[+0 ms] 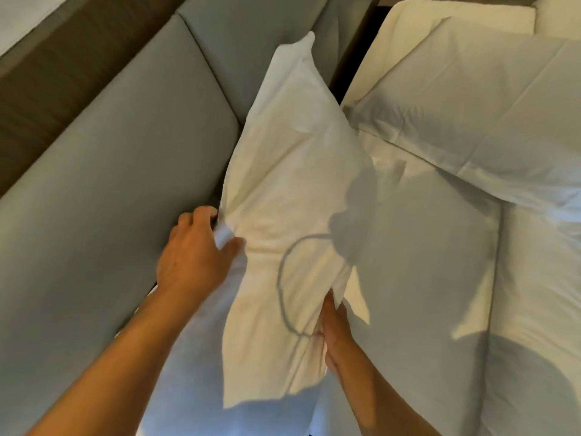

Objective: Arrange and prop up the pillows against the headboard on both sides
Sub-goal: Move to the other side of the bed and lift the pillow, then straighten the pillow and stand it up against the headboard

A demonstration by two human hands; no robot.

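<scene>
A white pillow [292, 190] stands on edge against the grey padded headboard [110, 184], its top corner high in the middle of the view. My left hand [195, 253] pinches the pillow's left edge next to the headboard. My right hand [334, 335] grips its lower right edge, fingers pressed into the fabric. A second white pillow [421, 247] lies flat just right of the held one. A third pillow [490, 111] lies flat on the neighbouring bed at the upper right.
A dark gap [355, 67] separates the two headboard sections and the two beds. White bedding [540, 309] covers the mattress on the right. A brown wall panel [53, 67] runs above the headboard at the upper left.
</scene>
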